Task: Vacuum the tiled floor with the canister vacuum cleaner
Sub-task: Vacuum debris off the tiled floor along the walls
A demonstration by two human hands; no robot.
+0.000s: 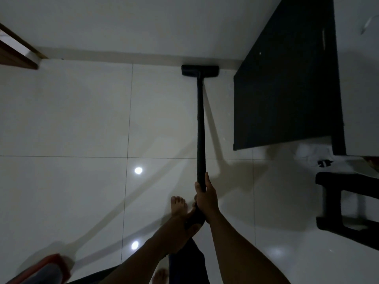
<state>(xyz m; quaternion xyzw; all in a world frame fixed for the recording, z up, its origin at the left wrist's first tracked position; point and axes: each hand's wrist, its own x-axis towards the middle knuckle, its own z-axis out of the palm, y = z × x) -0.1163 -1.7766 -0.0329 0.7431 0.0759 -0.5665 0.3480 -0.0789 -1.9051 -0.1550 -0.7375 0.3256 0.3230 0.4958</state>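
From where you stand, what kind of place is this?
Probably a room in a home: glossy tiled floor meeting a plain wall with a skirting strip, a wooden door frame at left, and a dark cabinet at right.

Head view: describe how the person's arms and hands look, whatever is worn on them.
Both forearms are bare to the bottom edge of the frame, with no sleeves in view. The left hand and right hand wear no gloves. No watch, ring or bracelet is visible, though the dim light hides fine detail.
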